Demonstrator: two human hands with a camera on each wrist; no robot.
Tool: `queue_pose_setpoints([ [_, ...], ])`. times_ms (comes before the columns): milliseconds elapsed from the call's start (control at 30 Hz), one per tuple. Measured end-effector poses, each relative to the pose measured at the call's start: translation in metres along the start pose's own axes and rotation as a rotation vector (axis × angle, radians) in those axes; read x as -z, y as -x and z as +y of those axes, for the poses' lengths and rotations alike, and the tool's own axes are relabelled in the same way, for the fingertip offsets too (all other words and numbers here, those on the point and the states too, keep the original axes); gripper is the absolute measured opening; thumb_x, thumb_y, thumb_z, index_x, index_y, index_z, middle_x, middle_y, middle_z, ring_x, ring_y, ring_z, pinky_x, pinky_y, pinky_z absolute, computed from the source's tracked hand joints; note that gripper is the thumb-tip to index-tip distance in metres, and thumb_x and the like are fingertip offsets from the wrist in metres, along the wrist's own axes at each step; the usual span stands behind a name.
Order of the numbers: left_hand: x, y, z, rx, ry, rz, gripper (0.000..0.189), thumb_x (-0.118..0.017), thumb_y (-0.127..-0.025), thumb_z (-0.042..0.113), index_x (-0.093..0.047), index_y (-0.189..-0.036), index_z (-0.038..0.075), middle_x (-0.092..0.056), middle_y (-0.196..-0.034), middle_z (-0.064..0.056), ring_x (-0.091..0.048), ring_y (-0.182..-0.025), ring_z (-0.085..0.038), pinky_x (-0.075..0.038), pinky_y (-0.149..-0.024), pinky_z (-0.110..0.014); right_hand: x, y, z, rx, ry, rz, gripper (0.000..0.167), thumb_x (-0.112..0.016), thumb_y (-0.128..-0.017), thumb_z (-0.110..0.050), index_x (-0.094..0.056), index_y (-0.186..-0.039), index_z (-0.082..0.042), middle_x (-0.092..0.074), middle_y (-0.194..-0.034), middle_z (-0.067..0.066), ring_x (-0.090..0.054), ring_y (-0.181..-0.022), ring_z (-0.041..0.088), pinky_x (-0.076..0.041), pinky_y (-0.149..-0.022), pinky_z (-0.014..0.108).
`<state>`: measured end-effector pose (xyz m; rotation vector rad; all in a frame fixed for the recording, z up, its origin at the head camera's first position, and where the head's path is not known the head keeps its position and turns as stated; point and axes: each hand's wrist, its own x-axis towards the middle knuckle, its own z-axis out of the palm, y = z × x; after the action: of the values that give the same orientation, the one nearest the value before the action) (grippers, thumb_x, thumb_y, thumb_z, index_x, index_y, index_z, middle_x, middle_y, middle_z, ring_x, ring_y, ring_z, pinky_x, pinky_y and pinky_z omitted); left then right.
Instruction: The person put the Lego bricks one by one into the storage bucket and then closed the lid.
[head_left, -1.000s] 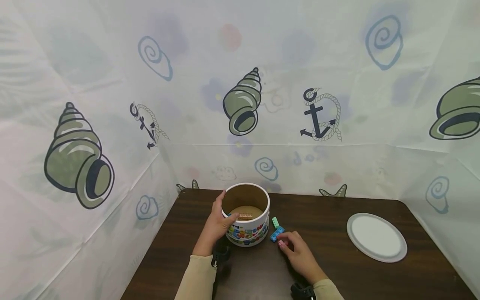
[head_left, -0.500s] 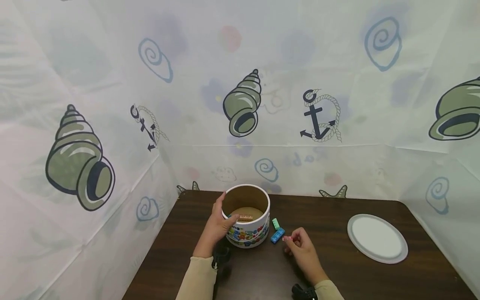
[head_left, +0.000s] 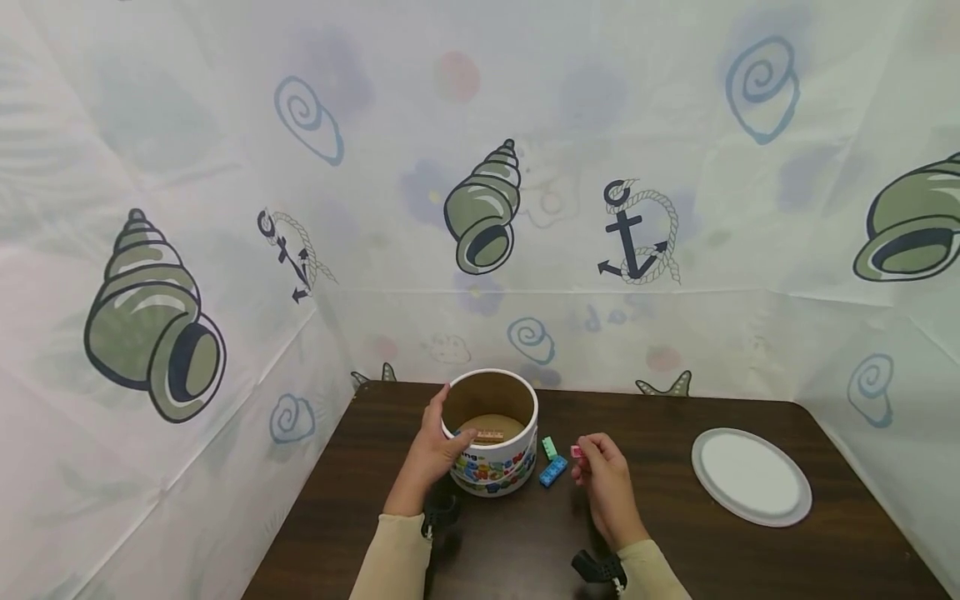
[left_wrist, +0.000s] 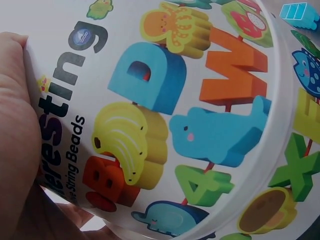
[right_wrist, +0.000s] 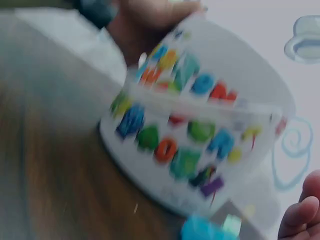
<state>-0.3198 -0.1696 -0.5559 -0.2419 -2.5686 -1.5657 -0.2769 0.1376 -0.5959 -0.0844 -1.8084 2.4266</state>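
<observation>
A white round bucket (head_left: 491, 479) with colourful printed pictures stands upright on the dark wooden table. My left hand (head_left: 429, 454) grips its near left side, thumb over the rim and fingers round the outside. Inside, an orange-brown building brick (head_left: 489, 436) lies on the bottom. To the right of the bucket my right hand (head_left: 609, 483) pinches a small pink building brick (head_left: 576, 452) between thumb and fingers. A blue building brick (head_left: 552, 472) and a light green building brick (head_left: 550, 448) lie between bucket and right hand. Motion blurs the right wrist view of the bucket (right_wrist: 165, 145).
A round white lid or plate (head_left: 750, 475) lies flat on the table's right side. Behind the table (head_left: 645, 425) and along its sides hangs a pale cloth (head_left: 390, 250) printed with shells and anchors. Each wrist wears a black band (head_left: 596, 568).
My right hand has lifted the pink brick from beside the blue one and moved it away from me and slightly right. The left hand keeps its hold on the bucket.
</observation>
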Motion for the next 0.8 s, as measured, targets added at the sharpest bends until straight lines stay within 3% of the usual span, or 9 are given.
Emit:
queue_pose_setpoints([
  [167,-0.001,0.002,-0.001,0.004,0.003,-0.006,0.103,-0.083,-0.095,0.039,-0.020,-0.175,0.022,-0.033,-0.167,-0.029,-0.053,-0.139,-0.053,-0.046,-0.112,-0.073,-0.023,-0.014,-0.022,0.010,-0.090,-0.047,0.029,-0.064,-0.111,-0.037,-0.055,-0.117,-0.010,-0.064,-0.096,0.002,-0.060,-0.078,0.016,-0.054,-0.072,0.026],
  [500,0.000,0.002,0.002,0.006,0.009,-0.013,0.100,-0.081,-0.097,0.030,-0.019,-0.175,0.021,-0.032,-0.168,-0.028,-0.051,-0.142,-0.055,-0.044,-0.114,-0.074,-0.095,-0.068,-0.076,0.103,-0.179,-0.126,0.015,-0.061,-0.112,-0.023,-0.055,-0.106,-0.011,-0.062,-0.087,0.002,-0.057,-0.069,0.013,-0.049,-0.064,0.024],
  [667,0.000,0.001,0.002,0.013,0.014,-0.008,0.098,-0.081,-0.098,0.026,-0.020,-0.175,0.020,-0.033,-0.167,-0.028,-0.052,-0.140,-0.052,-0.044,-0.114,-0.075,-0.123,-0.092,-0.083,0.123,-0.187,-0.128,0.014,-0.061,-0.112,-0.022,-0.055,-0.105,-0.011,-0.062,-0.083,-0.002,-0.059,-0.067,0.012,-0.050,-0.063,0.023],
  [800,-0.001,0.000,0.003,0.010,0.026,-0.010,0.098,-0.081,-0.099,0.026,-0.020,-0.175,0.020,-0.033,-0.167,-0.029,-0.052,-0.139,-0.052,-0.044,-0.113,-0.075,-0.136,-0.111,-0.072,0.129,-0.123,-0.110,0.015,-0.061,-0.113,-0.023,-0.056,-0.106,-0.011,-0.061,-0.084,0.001,-0.062,-0.068,0.014,-0.054,-0.066,0.024],
])
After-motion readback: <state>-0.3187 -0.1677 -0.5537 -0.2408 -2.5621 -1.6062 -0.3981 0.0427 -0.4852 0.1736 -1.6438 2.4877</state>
